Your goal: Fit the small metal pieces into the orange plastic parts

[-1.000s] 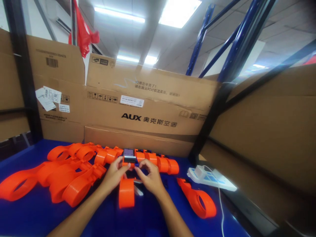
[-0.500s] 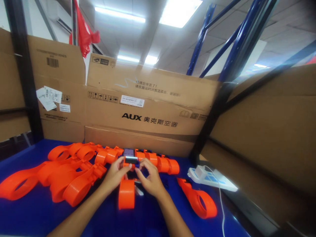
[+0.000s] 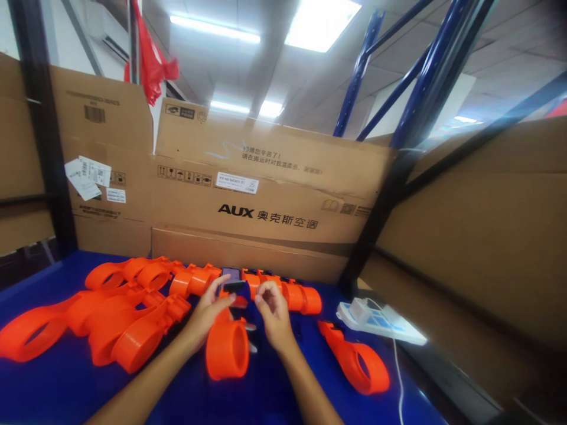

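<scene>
My left hand [image 3: 211, 307] is closed on an orange looped strap [image 3: 228, 349], at the end that carries a dark flat piece [image 3: 234, 286]. The strap's wide loop hangs below the fingers, its round opening turned to the right. Just right of the dark piece is my right hand [image 3: 273, 313], apart from the strap, its thumb and fingertips pinched together. Whether anything small sits in that pinch is hidden. Two pale grey pieces [image 3: 252, 343] stick out beside the loop; their kind is unclear. A phone [image 3: 231, 274] lies behind my hands.
Several similar orange straps [image 3: 137, 345] lie in a group at the left, and others [image 3: 305, 298] stand in a row behind. One strap [image 3: 365, 369] lies at the right near a white power strip [image 3: 376, 321] with a cable. Cardboard [image 3: 266, 195] walls the blue table [image 3: 274, 401].
My right hand has drawn away to the right from the strap's dark end. The strap has tilted in my left hand, so its loop opening now shows.
</scene>
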The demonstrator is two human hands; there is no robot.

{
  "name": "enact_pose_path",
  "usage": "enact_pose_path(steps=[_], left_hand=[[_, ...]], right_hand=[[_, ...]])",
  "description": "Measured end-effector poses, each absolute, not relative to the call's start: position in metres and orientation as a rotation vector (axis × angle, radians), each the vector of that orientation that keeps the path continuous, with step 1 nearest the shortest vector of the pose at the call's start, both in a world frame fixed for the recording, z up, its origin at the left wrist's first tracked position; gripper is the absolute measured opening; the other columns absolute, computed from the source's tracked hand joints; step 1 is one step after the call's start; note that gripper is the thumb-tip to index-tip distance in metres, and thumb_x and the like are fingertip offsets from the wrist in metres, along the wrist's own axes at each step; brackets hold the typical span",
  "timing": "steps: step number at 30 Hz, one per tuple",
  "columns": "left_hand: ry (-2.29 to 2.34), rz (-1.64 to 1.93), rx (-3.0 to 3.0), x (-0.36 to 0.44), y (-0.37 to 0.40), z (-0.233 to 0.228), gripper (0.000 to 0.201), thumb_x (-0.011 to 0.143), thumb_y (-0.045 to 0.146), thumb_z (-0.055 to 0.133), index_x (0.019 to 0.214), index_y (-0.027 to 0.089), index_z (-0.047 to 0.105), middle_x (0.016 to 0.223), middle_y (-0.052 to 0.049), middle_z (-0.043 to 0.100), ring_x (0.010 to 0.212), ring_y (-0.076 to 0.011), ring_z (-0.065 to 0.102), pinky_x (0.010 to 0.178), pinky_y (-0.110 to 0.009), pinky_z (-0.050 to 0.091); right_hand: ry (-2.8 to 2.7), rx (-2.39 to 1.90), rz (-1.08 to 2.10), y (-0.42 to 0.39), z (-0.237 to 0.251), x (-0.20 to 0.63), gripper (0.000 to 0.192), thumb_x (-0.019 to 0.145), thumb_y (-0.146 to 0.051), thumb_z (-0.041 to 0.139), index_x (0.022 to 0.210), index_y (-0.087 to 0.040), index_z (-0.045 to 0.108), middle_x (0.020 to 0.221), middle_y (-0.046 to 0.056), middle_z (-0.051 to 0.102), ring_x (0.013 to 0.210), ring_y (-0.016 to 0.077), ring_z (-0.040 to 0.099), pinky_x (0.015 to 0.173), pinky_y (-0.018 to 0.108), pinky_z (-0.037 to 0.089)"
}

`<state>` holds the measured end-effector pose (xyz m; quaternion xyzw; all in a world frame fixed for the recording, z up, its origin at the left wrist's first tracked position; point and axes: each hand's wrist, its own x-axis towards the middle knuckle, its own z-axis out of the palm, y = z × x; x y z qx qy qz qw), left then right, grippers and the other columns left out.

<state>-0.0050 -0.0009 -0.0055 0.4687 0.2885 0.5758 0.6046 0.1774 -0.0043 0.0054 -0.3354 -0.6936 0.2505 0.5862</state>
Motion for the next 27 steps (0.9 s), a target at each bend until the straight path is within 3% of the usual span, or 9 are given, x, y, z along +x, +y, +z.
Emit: enact_pose_path(steps=[3, 5, 8, 11, 13, 16, 21, 24, 27], left_hand=[[0.618, 1.328, 1.079, -0.003, -0.004, -0.003, 0.081, 0.072, 0.035, 0.082, 0.145, 0.029, 0.046, 0.122, -0.010, 0.068, 0.093, -0.0254, 0.071, 0.077, -0.032, 0.057], [0.529, 1.273, 1.067, -0.001, -0.008, -0.002, 0.087, 0.074, 0.033, 0.081, 0.151, 0.031, 0.039, 0.133, -0.011, 0.063, 0.099, -0.0274, 0.071, 0.082, -0.035, 0.057], [0.424, 1.159, 1.029, 0.002, -0.015, -0.001, 0.094, 0.080, 0.030, 0.077, 0.157, 0.034, 0.023, 0.138, -0.012, 0.059, 0.093, -0.0264, 0.073, 0.081, -0.037, 0.058], [0.366, 1.038, 1.057, 0.001, -0.021, -0.001, 0.107, 0.079, 0.026, 0.078, 0.159, 0.036, 0.008, 0.130, -0.014, 0.065, 0.078, -0.0249, 0.075, 0.073, -0.041, 0.060], [0.347, 0.991, 1.086, -0.001, -0.021, -0.003, 0.108, 0.077, 0.023, 0.080, 0.159, 0.033, 0.010, 0.121, -0.014, 0.069, 0.076, -0.0259, 0.075, 0.073, -0.044, 0.060], [0.380, 0.970, 1.082, -0.004, -0.017, -0.007, 0.089, 0.083, 0.033, 0.074, 0.156, 0.029, 0.023, 0.116, -0.015, 0.070, 0.074, -0.0273, 0.076, 0.068, -0.042, 0.061], [0.482, 1.060, 1.113, -0.002, -0.013, -0.008, 0.070, 0.084, 0.038, 0.073, 0.146, 0.027, 0.044, 0.131, -0.016, 0.063, 0.069, -0.0246, 0.075, 0.063, -0.038, 0.061], [0.473, 1.053, 1.107, 0.000, -0.014, -0.006, 0.071, 0.083, 0.037, 0.074, 0.146, 0.029, 0.043, 0.131, -0.015, 0.063, 0.067, -0.0244, 0.075, 0.062, -0.038, 0.061], [0.486, 1.067, 1.065, -0.001, -0.012, -0.005, 0.072, 0.083, 0.038, 0.073, 0.146, 0.028, 0.041, 0.118, -0.013, 0.070, 0.062, -0.0246, 0.074, 0.058, -0.036, 0.060]], right_hand=[[-1.548, -0.760, 0.833, -0.002, 0.008, 0.174, 0.034, 0.095, -0.047, 0.052, 0.121, -0.026, 0.051, 0.091, 0.004, 0.061, 0.079, 0.0201, 0.058, 0.074, 0.032, 0.048], [-1.574, -0.706, 1.011, -0.002, 0.011, 0.173, 0.043, 0.093, -0.051, 0.053, 0.129, -0.028, 0.049, 0.097, 0.005, 0.065, 0.086, 0.0221, 0.061, 0.081, 0.034, 0.048], [-1.573, -0.649, 1.211, -0.001, 0.012, 0.174, 0.047, 0.089, -0.057, 0.058, 0.126, -0.029, 0.053, 0.097, 0.004, 0.067, 0.086, 0.0237, 0.064, 0.080, 0.035, 0.049], [-1.548, -0.678, 1.210, -0.001, 0.011, 0.176, 0.045, 0.085, -0.059, 0.064, 0.118, -0.029, 0.056, 0.092, 0.002, 0.066, 0.082, 0.0221, 0.063, 0.075, 0.032, 0.048], [-1.552, -0.705, 1.173, -0.002, 0.010, 0.174, 0.039, 0.086, -0.056, 0.065, 0.112, -0.029, 0.055, 0.091, 0.001, 0.064, 0.082, 0.0200, 0.061, 0.073, 0.029, 0.047], [-1.591, -0.690, 1.160, -0.004, 0.010, 0.169, 0.034, 0.088, -0.054, 0.064, 0.106, -0.028, 0.052, 0.090, -0.001, 0.060, 0.079, 0.0172, 0.057, 0.070, 0.026, 0.044], [-1.631, -0.651, 1.113, -0.007, 0.012, 0.163, 0.038, 0.085, -0.053, 0.068, 0.096, -0.026, 0.044, 0.082, -0.004, 0.051, 0.070, 0.0138, 0.048, 0.065, 0.024, 0.040], [-1.649, -0.661, 1.115, -0.008, 0.014, 0.164, 0.036, 0.086, -0.051, 0.067, 0.096, -0.027, 0.042, 0.080, -0.005, 0.049, 0.066, 0.0126, 0.045, 0.061, 0.023, 0.038], [-1.645, -0.731, 1.078, -0.006, 0.013, 0.166, 0.033, 0.092, -0.053, 0.058, 0.106, -0.027, 0.044, 0.078, -0.004, 0.050, 0.065, 0.0135, 0.047, 0.061, 0.024, 0.040]])
